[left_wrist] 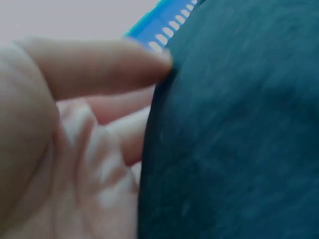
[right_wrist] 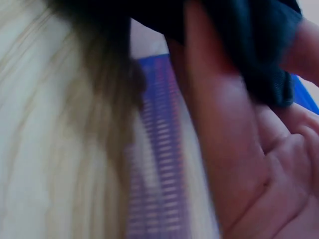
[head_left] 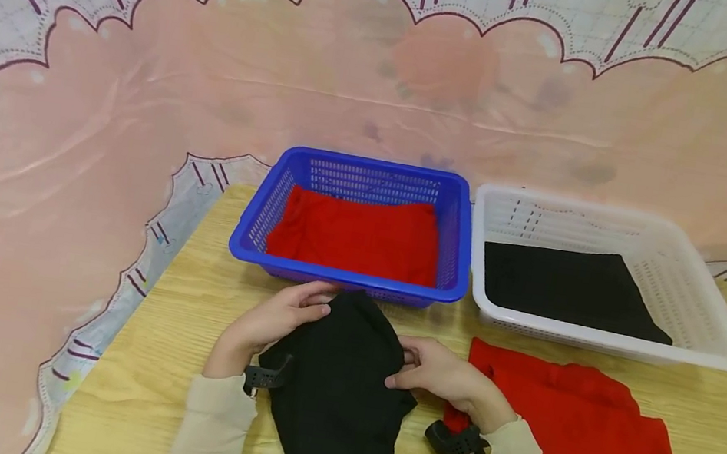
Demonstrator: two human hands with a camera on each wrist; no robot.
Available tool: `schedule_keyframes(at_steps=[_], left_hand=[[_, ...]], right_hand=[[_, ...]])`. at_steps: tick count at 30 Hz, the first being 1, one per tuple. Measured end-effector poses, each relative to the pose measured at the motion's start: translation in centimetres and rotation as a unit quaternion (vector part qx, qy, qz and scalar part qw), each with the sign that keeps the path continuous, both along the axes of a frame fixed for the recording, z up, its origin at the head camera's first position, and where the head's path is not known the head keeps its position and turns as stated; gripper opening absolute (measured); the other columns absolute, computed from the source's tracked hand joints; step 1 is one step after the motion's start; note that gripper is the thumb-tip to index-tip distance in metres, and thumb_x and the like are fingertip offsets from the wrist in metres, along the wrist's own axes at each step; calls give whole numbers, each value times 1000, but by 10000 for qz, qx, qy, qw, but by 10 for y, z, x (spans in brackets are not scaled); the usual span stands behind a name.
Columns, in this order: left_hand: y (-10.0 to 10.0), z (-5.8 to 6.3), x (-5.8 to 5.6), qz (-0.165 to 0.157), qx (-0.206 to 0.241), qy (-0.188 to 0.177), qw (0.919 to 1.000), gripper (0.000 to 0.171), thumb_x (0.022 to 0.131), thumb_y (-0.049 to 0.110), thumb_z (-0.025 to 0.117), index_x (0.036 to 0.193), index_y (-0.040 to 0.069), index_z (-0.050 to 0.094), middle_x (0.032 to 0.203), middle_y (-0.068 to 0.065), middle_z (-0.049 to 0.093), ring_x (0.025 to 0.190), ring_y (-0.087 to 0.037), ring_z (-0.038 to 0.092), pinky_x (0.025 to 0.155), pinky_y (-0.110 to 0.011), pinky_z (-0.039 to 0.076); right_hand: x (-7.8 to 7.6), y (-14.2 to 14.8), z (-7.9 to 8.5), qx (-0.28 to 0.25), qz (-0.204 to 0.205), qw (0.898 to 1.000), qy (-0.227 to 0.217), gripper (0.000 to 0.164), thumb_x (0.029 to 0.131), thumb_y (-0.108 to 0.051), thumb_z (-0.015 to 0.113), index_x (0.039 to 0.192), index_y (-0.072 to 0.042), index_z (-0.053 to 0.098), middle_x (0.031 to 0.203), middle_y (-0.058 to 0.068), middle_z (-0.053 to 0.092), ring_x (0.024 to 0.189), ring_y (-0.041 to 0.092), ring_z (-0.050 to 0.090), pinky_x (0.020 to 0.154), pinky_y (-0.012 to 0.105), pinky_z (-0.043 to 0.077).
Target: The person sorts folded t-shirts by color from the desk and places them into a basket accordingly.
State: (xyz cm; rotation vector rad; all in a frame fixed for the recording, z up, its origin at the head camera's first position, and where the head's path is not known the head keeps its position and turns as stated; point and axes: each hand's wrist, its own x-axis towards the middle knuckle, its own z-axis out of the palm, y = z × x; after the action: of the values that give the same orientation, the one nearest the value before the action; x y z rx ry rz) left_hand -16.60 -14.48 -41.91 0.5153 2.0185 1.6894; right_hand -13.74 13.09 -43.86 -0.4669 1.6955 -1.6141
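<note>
Progress, as judged from the layout: partway. A red piece lies flat in the blue basket, and a black piece lies flat in the white basket to its right. Two items remain outside: the black cloth in hand, near side of the blue basket, and a red cloth on the near right of the table.

Left hand pinches the black cloth's left edge, thumb uppermost; right hand grips the right edge between thumb and fingers. The wrist views are blurred, so whether the cloth is doubled over cannot be confirmed.

Materials: the black cloth is matt and soft, tapering to an irregular near end. The red cloth is rumpled along its far edge. Both baskets appear to be plastic, rectangular, with slotted walls and rounded rims. Tabletop is pale, wood-grained.
</note>
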Motion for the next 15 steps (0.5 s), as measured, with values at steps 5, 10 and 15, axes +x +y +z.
schedule_keyframes(at_steps=[5, 10, 15], left_hand=[[6, -4, 0, 41, -593, -273, 9979, 58, 89, 27, 54, 139, 8, 30, 134, -9, 41, 117, -23, 45, 97, -38, 35], [5, -7, 2, 37, -536, -765, 9956, 70, 86, 30, 59, 139, 1, 24, 126, -15, 49, 109, -25, 52, 90, -38, 42], [6, -8, 1, -243, 57, -1207, 9924, 58, 86, 25, 59, 134, 4, 35, 116, -15, 57, 99, -27, 58, 80, -40, 49]], right_hand=[[-2, 7, 1, -510, -383, 9976, -253, 36, 83, -5, 60, 117, 1, 51, 102, 14, 63, 91, 28, 60, 82, 38, 47], [-4, 11, 5, -958, -1190, 9857, -706, 33, 86, -9, 56, 116, 4, 54, 99, 9, 65, 87, 22, 62, 80, 37, 48], [-7, 12, 6, -1389, -1817, 9661, -1199, 26, 88, -6, 51, 113, -3, 58, 99, 6, 64, 86, 18, 62, 78, 35, 50]])
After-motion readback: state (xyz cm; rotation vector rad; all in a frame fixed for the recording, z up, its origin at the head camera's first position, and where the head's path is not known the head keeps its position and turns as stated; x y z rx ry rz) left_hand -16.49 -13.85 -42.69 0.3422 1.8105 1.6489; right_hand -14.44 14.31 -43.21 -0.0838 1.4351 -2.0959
